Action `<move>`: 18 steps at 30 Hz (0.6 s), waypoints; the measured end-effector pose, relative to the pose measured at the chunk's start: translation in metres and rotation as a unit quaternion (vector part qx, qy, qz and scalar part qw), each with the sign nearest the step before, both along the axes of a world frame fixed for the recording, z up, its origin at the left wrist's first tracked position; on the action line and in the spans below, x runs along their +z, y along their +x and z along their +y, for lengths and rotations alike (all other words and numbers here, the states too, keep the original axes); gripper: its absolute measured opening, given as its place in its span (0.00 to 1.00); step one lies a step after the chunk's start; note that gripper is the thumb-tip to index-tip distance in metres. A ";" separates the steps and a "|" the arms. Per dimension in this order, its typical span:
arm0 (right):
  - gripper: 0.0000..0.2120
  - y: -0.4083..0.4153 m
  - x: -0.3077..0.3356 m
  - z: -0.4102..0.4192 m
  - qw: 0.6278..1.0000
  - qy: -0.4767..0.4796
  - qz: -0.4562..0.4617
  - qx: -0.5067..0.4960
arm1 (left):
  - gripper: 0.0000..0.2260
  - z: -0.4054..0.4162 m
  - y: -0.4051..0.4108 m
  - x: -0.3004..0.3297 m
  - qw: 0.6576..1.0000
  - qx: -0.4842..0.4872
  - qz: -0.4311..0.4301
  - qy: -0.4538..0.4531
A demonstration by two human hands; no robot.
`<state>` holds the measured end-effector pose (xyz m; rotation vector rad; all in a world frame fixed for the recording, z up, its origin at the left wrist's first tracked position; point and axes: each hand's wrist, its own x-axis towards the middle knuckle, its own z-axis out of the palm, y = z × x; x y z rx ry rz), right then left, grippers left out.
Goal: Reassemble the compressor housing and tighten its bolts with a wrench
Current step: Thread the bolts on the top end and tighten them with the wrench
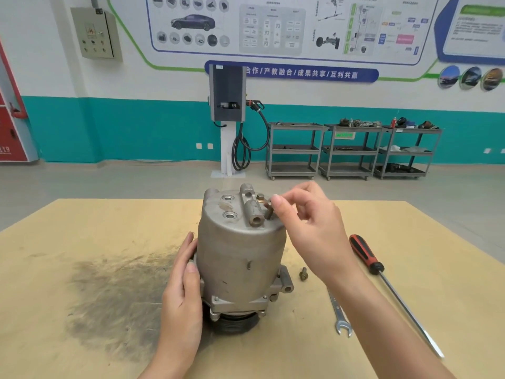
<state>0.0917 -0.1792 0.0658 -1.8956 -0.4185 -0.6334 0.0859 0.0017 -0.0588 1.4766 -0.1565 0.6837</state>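
A grey metal compressor (240, 255) stands upright on the tan table (82, 228), pulley end down. My left hand (181, 285) lies flat against its left side. Above the housing's top right, my right hand (306, 222) pinches a brass-coloured bolt (268, 209) whose tip sits at a hole in the top face. A second bolt (260, 197) stands in the top just behind it. One loose bolt (303, 273) lies on the table right of the housing. An open-end wrench (340, 315) lies flat under my right forearm.
A long screwdriver (382, 277) with a red and black handle lies diagonally at the right. A dark grease smear (114, 291) covers the table's left part. Beyond the table stand a charging post (228, 119) and three grey shelf carts (352, 151) along the wall.
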 end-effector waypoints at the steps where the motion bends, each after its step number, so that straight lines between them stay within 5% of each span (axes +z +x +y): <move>1: 0.09 0.001 -0.001 0.001 1.000 -0.026 -0.005 -0.013 | 0.18 0.000 0.000 0.000 1.000 0.000 0.000 0.001; 6: 0.08 0.001 -0.003 0.004 0.998 -0.063 -0.009 -0.015 | 0.16 -0.001 0.000 0.001 1.000 -0.001 -0.004 -0.004; 18: 0.07 0.007 -0.015 0.013 0.981 0.157 0.056 0.098 | 0.16 0.000 -0.001 0.002 1.000 0.002 0.001 0.004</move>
